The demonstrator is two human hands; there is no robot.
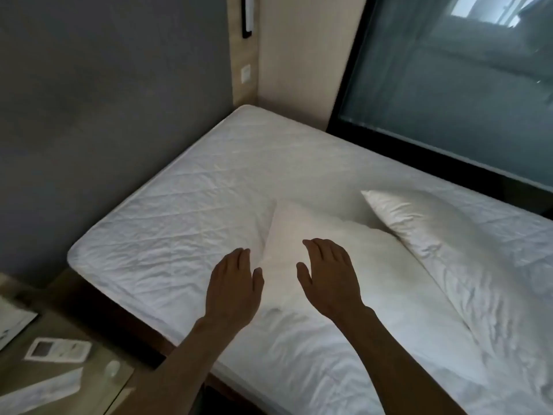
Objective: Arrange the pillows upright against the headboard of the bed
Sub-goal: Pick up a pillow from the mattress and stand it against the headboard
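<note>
Two white pillows lie flat on the white quilted mattress [185,187]. The nearer pillow [389,283] points one corner toward the grey padded headboard [104,121] at the left. The farther pillow [443,235] lies to its right, partly overlapping it, near the window side. My left hand [233,289] hovers at the near pillow's left edge, fingers together and extended, holding nothing. Above the same pillow, my right hand [329,277] is spread palm down, also with nothing in it. Whether either hand touches the pillow is unclear.
A glass-topped bedside table [98,369] at the lower left carries a white remote [57,350] and papers. A dark-framed window [449,94] runs along the bed's far side. A wooden wall strip holds a light switch [246,74]. The mattress by the headboard is bare.
</note>
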